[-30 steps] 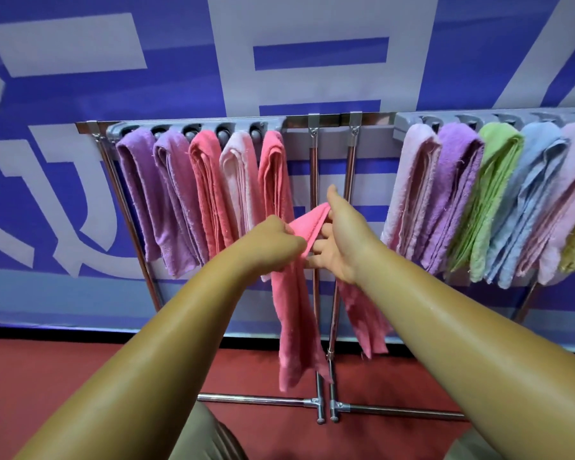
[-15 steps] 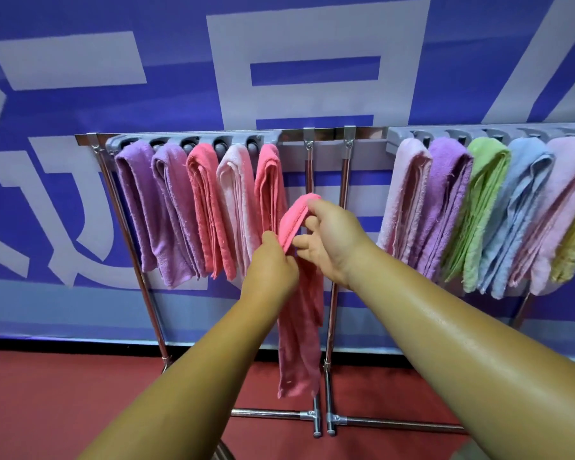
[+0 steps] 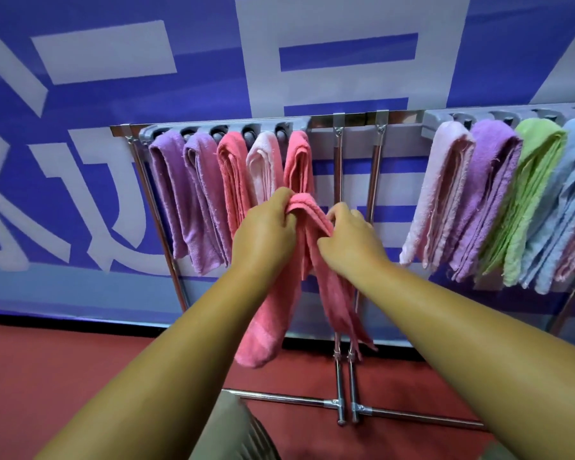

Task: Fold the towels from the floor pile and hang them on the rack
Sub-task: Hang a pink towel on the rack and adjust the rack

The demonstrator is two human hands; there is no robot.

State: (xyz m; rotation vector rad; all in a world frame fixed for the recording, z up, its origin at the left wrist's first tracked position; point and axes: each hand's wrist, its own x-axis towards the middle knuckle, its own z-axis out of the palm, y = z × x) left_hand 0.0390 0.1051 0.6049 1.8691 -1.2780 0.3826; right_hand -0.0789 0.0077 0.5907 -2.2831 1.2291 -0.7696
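Both hands have closed in on the top of the coral-pink towel (image 3: 266,320) since half a second ago, when it draped over the right fingers alone; its two halves now hang apart like an upturned V. Behind everything runs a blue wall banner (image 3: 196,104) with large pale characters, above a red floor (image 3: 63,376). A chrome rack (image 3: 356,118) stands against the banner, its twin centre posts running down to a floor bar. On its left stretch hang five folded towels: two purple (image 3: 180,194), a coral one (image 3: 233,180), a pale pink one (image 3: 264,167) and another coral one (image 3: 299,161). On the right stretch hang pale pink (image 3: 442,194), purple (image 3: 485,200), green (image 3: 528,200) and blue (image 3: 565,210) ones, with more cut off at the edge. The held towel is in the air before the bare middle of the rack, not on the rail. The left hand (image 3: 263,237) curls its fingers round the fold's left side; the right hand (image 3: 349,247) pinches the right side between thumb and fingertips.
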